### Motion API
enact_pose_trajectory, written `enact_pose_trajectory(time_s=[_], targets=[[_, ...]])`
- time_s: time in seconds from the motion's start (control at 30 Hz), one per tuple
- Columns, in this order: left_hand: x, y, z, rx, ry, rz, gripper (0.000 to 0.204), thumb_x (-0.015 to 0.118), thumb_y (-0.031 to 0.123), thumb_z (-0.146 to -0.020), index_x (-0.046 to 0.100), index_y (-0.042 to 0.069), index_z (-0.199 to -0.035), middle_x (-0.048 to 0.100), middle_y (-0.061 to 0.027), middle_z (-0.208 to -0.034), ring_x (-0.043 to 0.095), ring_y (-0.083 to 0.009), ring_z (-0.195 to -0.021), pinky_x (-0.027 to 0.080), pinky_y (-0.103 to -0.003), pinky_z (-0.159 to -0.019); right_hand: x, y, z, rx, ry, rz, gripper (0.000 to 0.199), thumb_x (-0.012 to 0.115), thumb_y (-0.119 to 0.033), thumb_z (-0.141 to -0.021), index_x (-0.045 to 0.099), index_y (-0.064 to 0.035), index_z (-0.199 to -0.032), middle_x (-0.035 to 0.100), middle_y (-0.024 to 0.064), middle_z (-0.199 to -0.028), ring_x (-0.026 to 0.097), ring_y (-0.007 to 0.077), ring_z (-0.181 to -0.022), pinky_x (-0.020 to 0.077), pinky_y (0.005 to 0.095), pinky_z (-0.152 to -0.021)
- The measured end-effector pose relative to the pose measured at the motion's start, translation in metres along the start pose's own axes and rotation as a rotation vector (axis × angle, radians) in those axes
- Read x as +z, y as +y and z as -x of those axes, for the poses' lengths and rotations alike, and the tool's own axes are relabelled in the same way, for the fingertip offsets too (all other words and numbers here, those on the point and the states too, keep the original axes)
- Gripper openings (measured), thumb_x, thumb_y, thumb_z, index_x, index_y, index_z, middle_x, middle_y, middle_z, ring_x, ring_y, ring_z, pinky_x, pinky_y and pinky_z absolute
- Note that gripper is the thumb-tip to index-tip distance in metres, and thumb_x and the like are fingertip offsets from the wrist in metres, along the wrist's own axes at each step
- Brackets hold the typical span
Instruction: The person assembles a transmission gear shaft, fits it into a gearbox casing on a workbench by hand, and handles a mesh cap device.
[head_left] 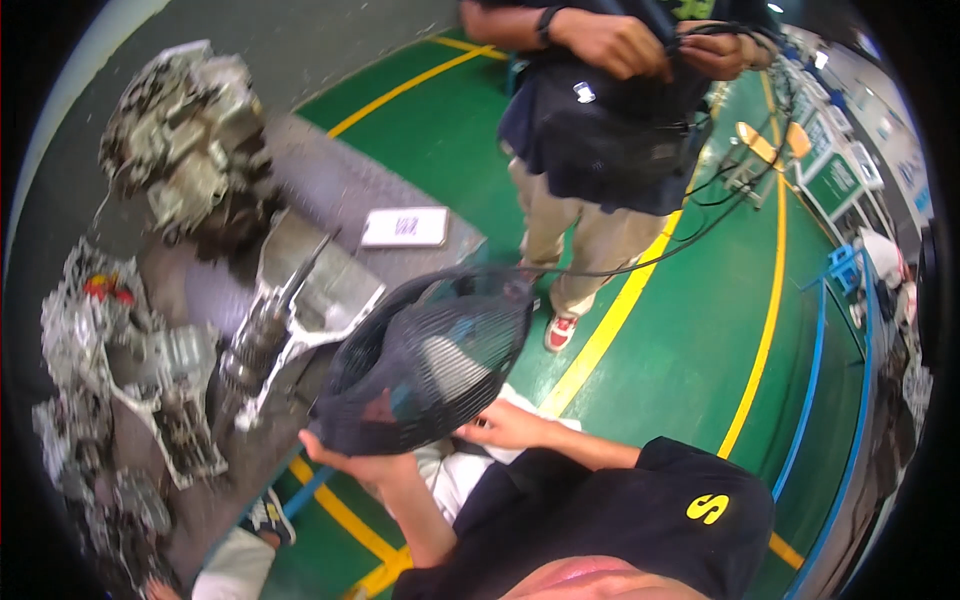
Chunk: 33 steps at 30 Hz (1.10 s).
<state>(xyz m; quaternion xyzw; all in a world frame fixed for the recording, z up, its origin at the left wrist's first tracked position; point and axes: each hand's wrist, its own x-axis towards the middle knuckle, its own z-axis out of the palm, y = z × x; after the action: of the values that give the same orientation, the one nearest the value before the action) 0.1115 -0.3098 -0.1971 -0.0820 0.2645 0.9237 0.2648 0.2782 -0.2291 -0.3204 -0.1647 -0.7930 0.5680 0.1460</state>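
A black, ribbed, dome-shaped mesh shell [420,365] is held in front of my body, over the bench edge. My left hand [365,462] grips its near lower rim, the thumb on the outside and part of the fingers hidden. At its right lower side my right hand [500,425] is closed against the edge, fingertips partly covered by the mesh. A pale patch and dark shapes show through the ribs. Behind the shell, a thin black cable [600,272] runs up to the person opposite. That person's hands [660,48] hold a bundle of black cable.
On the grey bench [330,160] lie a dirty metal gearbox [190,140], opened castings [165,370], a geared shaft [250,350] and a white card [405,228]. A black bag [610,125] hangs on the other person. Blue rails [850,430] stand at right. Another person's leg [240,565] shows lower left.
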Motion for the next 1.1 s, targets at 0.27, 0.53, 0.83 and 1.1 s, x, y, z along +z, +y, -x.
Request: enact_pose_trajectory(time_s=[0.27,0.53,0.83,1.1], targets=[[-0.047,-0.01,0.011,-0.133,-0.186,-0.005,0.084,0.041,0.071,-0.09,0.054,-0.002,-0.13,0.06,-0.0167,-0.127,0.057,-0.0291,-0.114,0.044,-0.045,-0.1,0.002,0.009,-0.004,-0.023,0.054,0.01,0.029,0.065,-0.018,-0.089,0.065,-0.0058,-0.116,0.066,0.0172,-0.107,0.064,0.0303,-0.099,0.05,0.0391,-0.087],[-0.065,-0.01,0.033,-0.15,-0.054,-0.061,0.073,0.037,0.066,-0.093,0.056,0.005,-0.127,0.06,-0.0111,-0.128,0.055,-0.0291,-0.117,0.044,-0.044,-0.099,-0.052,-0.007,-0.033,0.269,0.072,0.161,0.033,0.06,-0.03,-0.095,0.067,-0.0017,-0.109,0.069,0.0174,-0.103,0.066,0.0334,-0.097,0.0505,0.0397,-0.089],[-0.072,-0.023,0.033,-0.208,-0.065,-0.177,0.084,0.034,0.066,-0.092,0.05,-0.006,-0.131,0.056,-0.018,-0.132,0.052,-0.0308,-0.124,0.038,-0.043,-0.107,-0.023,0.039,-0.012,0.112,0.053,0.21,0.038,0.062,-0.028,-0.091,0.062,-0.0009,-0.118,0.064,0.0211,-0.116,0.059,0.0383,-0.111,0.0453,0.0474,-0.097],[-0.074,-0.024,0.026,-0.206,-0.12,-0.129,0.079,0.034,0.063,-0.094,0.05,-0.005,-0.131,0.056,-0.0191,-0.133,0.052,-0.0314,-0.124,0.038,-0.044,-0.108,-0.009,0.078,-0.004,-0.141,0.067,0.385,0.044,0.07,-0.023,-0.087,0.059,0.003,-0.121,0.063,0.0239,-0.115,0.06,0.038,-0.11,0.0469,0.0448,-0.096]])
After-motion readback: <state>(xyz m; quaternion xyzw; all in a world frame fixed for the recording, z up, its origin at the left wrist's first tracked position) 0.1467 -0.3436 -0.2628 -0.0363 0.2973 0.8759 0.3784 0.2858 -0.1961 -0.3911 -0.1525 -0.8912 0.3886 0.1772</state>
